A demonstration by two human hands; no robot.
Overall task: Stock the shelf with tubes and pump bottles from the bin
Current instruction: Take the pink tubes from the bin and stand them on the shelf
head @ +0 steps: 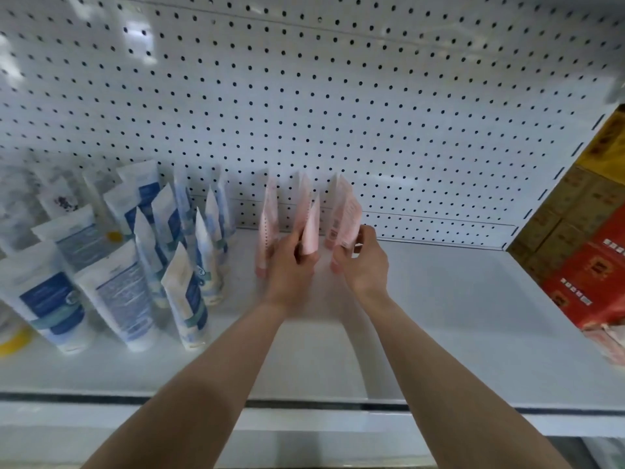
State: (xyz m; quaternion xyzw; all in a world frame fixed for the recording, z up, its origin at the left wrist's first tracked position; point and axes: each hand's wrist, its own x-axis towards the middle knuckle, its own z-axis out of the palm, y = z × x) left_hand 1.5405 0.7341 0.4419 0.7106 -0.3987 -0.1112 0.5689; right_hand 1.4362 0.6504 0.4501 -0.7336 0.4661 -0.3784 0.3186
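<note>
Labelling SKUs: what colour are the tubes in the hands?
Pale pink; the tubes show best in the head view.

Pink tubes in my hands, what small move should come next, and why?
Likely stand both upright and let go. The left hand grips the middle pink tube, the right hand holds the right pink tube tilted, beside the left pink tube already standing on the shelf.

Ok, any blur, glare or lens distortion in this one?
Head view: motion blur softens the pale pink plastic tubes, the left hand and the right hand; wide-angle distortion bows the white perforated back panel, with glare patches upper left.
</note>
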